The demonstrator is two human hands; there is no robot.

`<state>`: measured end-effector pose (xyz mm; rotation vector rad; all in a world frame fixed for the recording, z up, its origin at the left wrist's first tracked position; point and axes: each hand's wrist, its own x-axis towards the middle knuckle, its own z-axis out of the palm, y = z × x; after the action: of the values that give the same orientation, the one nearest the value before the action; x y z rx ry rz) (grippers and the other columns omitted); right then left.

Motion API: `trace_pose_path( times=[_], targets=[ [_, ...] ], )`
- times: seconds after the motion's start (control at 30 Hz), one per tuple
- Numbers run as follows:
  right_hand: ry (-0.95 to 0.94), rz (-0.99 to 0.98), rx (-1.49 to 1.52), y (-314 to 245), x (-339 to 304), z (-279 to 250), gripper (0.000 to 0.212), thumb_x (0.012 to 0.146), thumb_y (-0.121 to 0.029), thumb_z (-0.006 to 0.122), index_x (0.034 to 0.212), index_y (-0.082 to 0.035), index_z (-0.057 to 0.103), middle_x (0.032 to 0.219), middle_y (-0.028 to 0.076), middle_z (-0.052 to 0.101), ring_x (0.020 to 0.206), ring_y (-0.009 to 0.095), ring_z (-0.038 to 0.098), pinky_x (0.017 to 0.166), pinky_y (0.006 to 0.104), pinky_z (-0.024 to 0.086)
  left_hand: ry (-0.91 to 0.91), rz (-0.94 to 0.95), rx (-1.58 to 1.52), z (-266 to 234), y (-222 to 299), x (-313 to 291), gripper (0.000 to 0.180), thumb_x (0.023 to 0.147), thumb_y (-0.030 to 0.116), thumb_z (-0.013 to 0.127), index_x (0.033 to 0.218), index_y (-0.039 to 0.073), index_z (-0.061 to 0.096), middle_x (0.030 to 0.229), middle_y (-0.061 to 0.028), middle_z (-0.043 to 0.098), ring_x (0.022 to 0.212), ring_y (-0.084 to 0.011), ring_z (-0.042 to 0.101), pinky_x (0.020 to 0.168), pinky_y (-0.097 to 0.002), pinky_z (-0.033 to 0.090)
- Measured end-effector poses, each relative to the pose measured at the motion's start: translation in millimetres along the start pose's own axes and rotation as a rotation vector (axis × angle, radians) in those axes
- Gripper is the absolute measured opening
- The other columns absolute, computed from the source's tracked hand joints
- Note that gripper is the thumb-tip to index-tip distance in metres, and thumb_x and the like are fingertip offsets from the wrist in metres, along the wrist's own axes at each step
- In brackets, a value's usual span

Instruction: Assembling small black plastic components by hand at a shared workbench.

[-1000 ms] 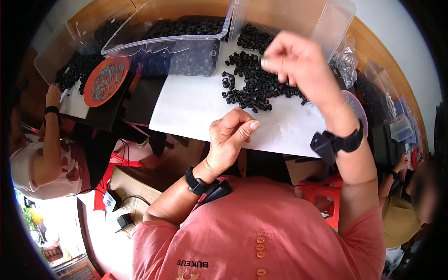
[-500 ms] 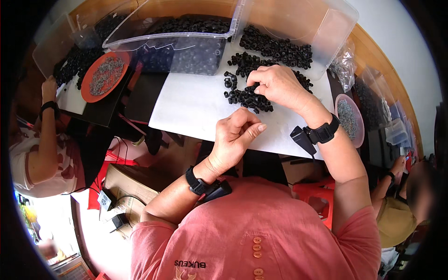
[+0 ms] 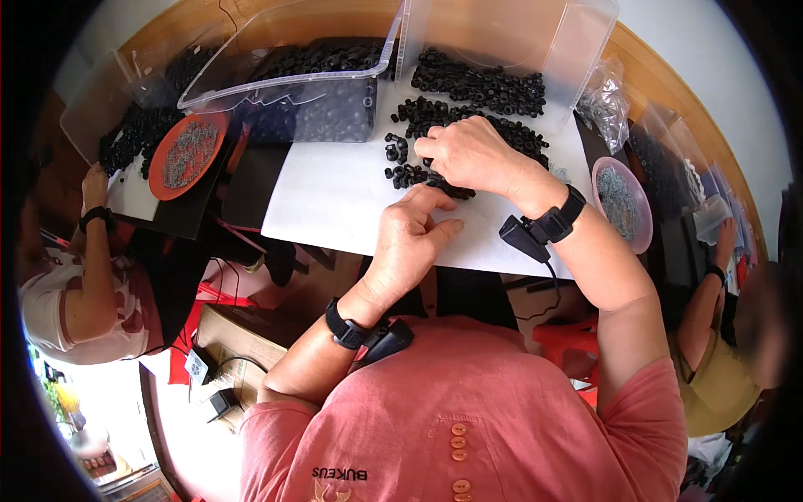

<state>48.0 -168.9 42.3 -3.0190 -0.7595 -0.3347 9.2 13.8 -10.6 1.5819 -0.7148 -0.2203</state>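
Small black ring-shaped parts (image 3: 407, 176) lie in loose clusters on a white sheet (image 3: 322, 197). My right hand (image 3: 477, 155) is over the nearer cluster. Its fingers are curled down among the parts; their tips are partly hidden, so what they grip cannot be made out. My left hand (image 3: 410, 238) is just below that cluster, at its near edge. Its thumb stands apart from the bent fingers, and no part shows in the gap. Behind the clusters, a clear plastic bin (image 3: 493, 33) lies tipped toward me, with more black parts (image 3: 481, 79) spilling from its mouth.
Another clear bin (image 3: 335, 109) full of black parts stands at the back left. A pink bowl (image 3: 599, 201) of small grey metal pieces sits right, below a crumpled plastic bag (image 3: 606, 105). Two co-workers sit at either side; an orange plate (image 3: 161, 186) lies near the left one.
My left hand has moved up to the cluster, its thumb and fingers further apart. My right hand stays over the parts. The right co-worker's hand has reached up to a small clear box.
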Motion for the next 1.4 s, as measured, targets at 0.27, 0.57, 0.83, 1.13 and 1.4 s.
trace_pose_path(
  times=[0.27, 0.57, 0.83, 1.13, 1.4],
  targets=[
    [0.136, 0.112, 0.122, 4.8, -19.3, 2.7, 0.014, 0.084, -0.016, 0.064, 0.094, -0.008, 0.059, 0.077, 0.01, 0.066, 0.069, 0.032, 0.065, 0.06, 0.0441, 0.049, 0.005, -0.012, -0.041, -1.1, 3.3, 0.4, 0.015, 0.081, 0.002, 0.073, 0.094, -0.001, 0.065, 0.081, -0.0044, 0.062, 0.057, -0.0082, 0.052, 0.055, -0.0258, 0.044],
    [0.496, 0.258, 0.505, -60.1, -91.3, -21.4, 0.023, 0.081, -0.008, 0.071, 0.098, -0.007, 0.056, 0.077, 0.01, 0.066, 0.068, 0.029, 0.067, 0.055, 0.037, 0.049, 0.045, -0.209, -0.356, -0.7, 41.6, -0.6, 0.012, 0.091, 0.011, 0.07, 0.096, 0.0, 0.069, 0.078, -0.0017, 0.067, 0.063, -0.006, 0.061, 0.047, -0.0188, 0.042],
    [0.685, 0.296, 0.498, -70.3, -105.2, 0.3, 0.022, 0.079, -0.007, 0.073, 0.095, -0.007, 0.057, 0.078, 0.008, 0.065, 0.068, 0.027, 0.066, 0.056, 0.0364, 0.051, -0.106, -0.439, -0.555, 10.5, 33.6, 8.4, 0.017, 0.092, 0.012, 0.065, 0.096, -0.004, 0.067, 0.078, -0.0092, 0.068, 0.055, -0.015, 0.062, 0.043, -0.0219, 0.041],
    [0.707, 0.342, 0.613, -70.6, -118.1, 12.9, 0.022, 0.077, -0.006, 0.073, 0.095, -0.007, 0.06, 0.08, 0.008, 0.065, 0.067, 0.027, 0.066, 0.056, 0.0356, 0.052, -0.112, -0.424, -0.402, 20.5, 32.4, 6.9, 0.014, 0.09, 0.008, 0.068, 0.096, -0.004, 0.068, 0.077, -0.0088, 0.068, 0.054, -0.0115, 0.06, 0.043, -0.0201, 0.039],
    [0.715, 0.451, 0.337, -55.9, -135.7, 2.5, 0.013, 0.077, -0.005, 0.069, 0.086, -0.008, 0.06, 0.076, 0.007, 0.062, 0.068, 0.026, 0.064, 0.057, 0.0386, 0.05, -0.05, -0.254, -0.215, 26.4, 19.8, 3.6, 0.008, 0.087, 0.002, 0.069, 0.093, -0.003, 0.067, 0.075, -0.003, 0.063, 0.055, -0.0076, 0.054, 0.049, -0.0202, 0.04]
  ],
)
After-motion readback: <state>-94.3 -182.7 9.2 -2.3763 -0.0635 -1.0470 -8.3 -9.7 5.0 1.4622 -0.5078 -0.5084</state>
